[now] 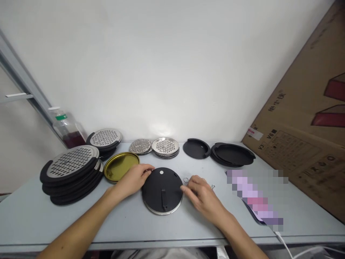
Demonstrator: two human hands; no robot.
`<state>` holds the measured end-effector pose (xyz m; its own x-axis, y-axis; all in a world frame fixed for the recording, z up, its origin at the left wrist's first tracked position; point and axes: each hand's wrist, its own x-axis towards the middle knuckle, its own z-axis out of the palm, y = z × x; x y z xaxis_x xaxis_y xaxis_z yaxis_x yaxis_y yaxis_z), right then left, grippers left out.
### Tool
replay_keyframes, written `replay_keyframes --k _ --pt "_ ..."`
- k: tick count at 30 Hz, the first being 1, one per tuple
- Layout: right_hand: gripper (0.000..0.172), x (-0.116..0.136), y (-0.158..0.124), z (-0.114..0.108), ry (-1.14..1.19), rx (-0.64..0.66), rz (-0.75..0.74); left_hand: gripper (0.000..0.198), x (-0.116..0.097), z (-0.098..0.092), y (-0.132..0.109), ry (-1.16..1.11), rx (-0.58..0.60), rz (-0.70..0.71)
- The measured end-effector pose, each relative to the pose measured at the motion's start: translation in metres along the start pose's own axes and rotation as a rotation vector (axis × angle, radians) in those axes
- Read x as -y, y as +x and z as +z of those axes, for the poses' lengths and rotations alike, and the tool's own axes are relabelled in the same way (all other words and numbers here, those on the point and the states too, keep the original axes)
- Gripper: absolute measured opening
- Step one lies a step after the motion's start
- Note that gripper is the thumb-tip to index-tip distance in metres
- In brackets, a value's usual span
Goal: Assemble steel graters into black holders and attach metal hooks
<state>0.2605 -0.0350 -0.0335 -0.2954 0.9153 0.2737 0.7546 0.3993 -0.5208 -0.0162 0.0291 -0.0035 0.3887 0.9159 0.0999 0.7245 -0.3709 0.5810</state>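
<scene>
Left hand point(134, 178) with fingers bent over the left rim of the disc point(162, 190), holding it flat on the table point(32, 216), low in the middle of the frame. Right hand point(201, 194) loose and half open, holding nothing, just beside the disc's right rim and near a tiny ring point(185, 180). Looks only part done: a stack point(71, 172) of built discs at the left, but loose grates point(165, 146) and black covers point(233, 154) waiting at the back.

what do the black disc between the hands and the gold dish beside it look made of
Black disc: matte, non-reflective face, probably plastic or coated metal; a shiny silver metal rim shows along its near edge. Gold dish: likely thin metal, with a glossy gold lacquer that catches light.
</scene>
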Motion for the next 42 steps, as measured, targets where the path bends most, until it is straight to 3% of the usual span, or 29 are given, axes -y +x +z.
replay_keyframes --k 2,5,9,14,30,35,42 --pt "0.032 -0.012 0.002 -0.005 0.015 -0.113 0.095 0.032 -0.011 -0.004 0.005 0.045 -0.014 0.030" --pt "0.017 -0.030 0.004 -0.008 -0.071 -0.158 0.219 0.030 -0.035 0.003 0.013 0.131 -0.041 0.103" --pt "0.030 -0.041 0.002 -0.005 -0.245 -0.088 0.276 0.026 -0.068 0.032 0.029 0.277 0.088 0.198" --pt "0.042 -0.039 -0.001 -0.006 -0.362 -0.038 0.370 0.027 -0.090 0.059 0.051 0.344 0.168 0.151" --pt "0.020 -0.031 0.001 -0.012 -0.243 0.020 0.424 0.017 -0.107 0.067 0.071 0.326 0.342 -0.034" --pt "0.024 -0.032 0.000 -0.012 -0.230 0.039 0.404 0.027 -0.109 0.072 0.076 0.284 0.322 -0.017" --pt "0.030 -0.028 0.000 -0.014 -0.220 0.117 0.386 0.017 -0.111 0.075 0.078 0.243 0.343 -0.027"
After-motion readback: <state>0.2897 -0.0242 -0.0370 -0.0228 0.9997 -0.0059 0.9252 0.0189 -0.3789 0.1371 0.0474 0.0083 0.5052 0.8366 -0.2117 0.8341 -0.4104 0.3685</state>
